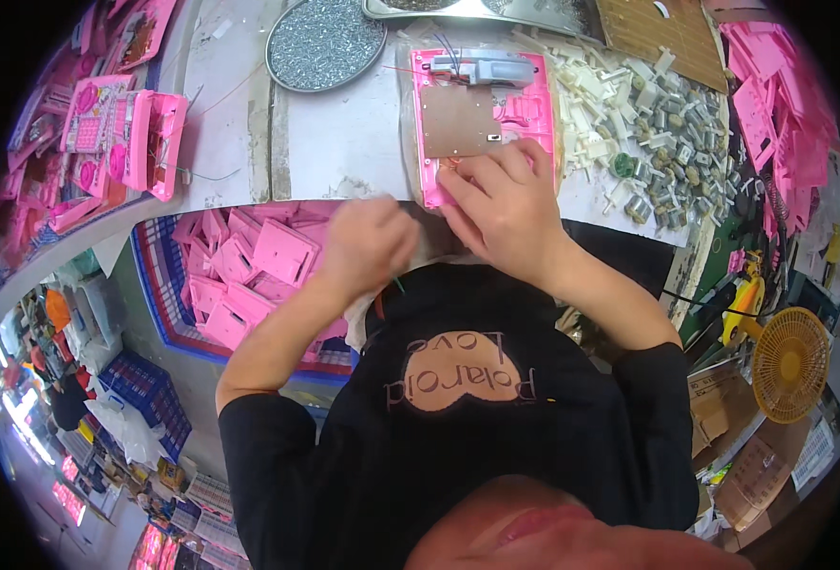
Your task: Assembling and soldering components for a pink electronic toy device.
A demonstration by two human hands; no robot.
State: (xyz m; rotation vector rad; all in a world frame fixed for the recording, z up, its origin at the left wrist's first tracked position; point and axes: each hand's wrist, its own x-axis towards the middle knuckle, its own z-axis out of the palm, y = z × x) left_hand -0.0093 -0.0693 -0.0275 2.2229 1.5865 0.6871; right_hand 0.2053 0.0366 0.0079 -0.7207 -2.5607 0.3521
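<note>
A pink plastic casing lies open in front of me on the table. In it are a brown board, a grey plastic part and thin wires. My right hand rests over its near part, fingers bent and closed together at the near left corner. What they pinch there is hidden. Left of the casing, my left hand is raised just off the table edge, curled closed and slightly blurred. A short green wire end shows below it; whether this hand holds the wire cannot be made out.
A round tray of screws stands at the back. White plastic parts with metal cylinders are heaped at right. Pink casings pile up at left; a blue crate of pink parts sits below the table edge. A yellow fan is at right.
</note>
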